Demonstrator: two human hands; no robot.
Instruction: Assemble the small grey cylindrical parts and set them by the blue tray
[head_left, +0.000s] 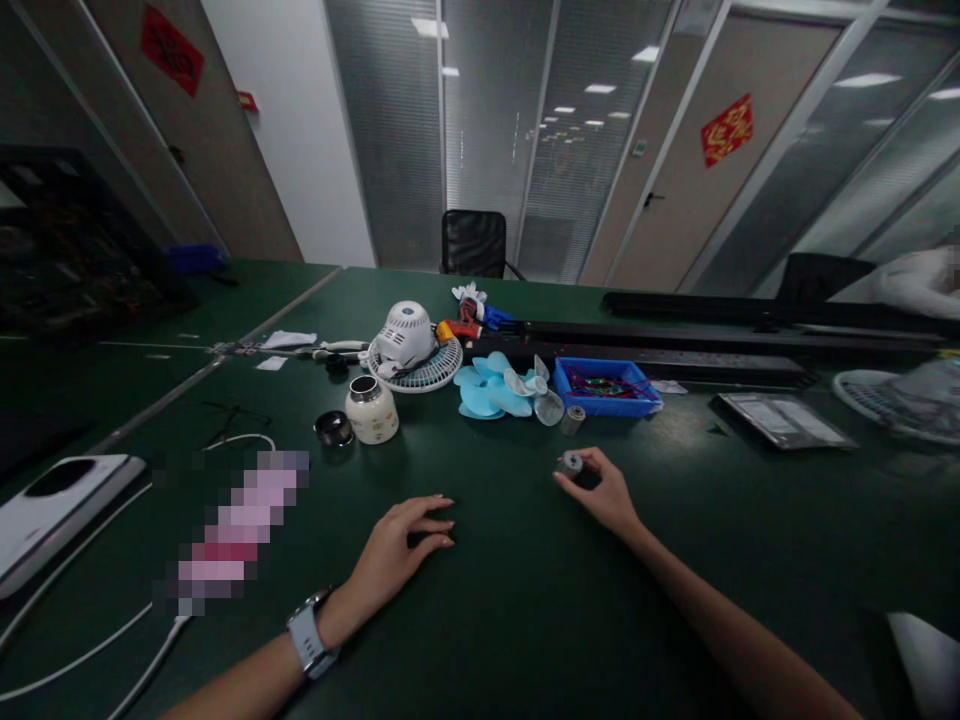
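Note:
My left hand (401, 545) rests on the dark green table (525, 620), fingers loosely curled and apart, holding nothing; a watch sits on that wrist. My right hand (604, 490) pinches a small grey cylindrical part (572, 462) just above the tabletop. A second small grey cylinder (573, 419) stands farther back, next to blue and clear fan blades (502, 387).
A white fan motor on a round grille (412, 350), a cream jar (371, 410) with its black lid (334, 428) beside it, a blue tray of parts (606, 385), a white device with cables (52, 510) at left. Another person's sleeve (911, 280) is at far right.

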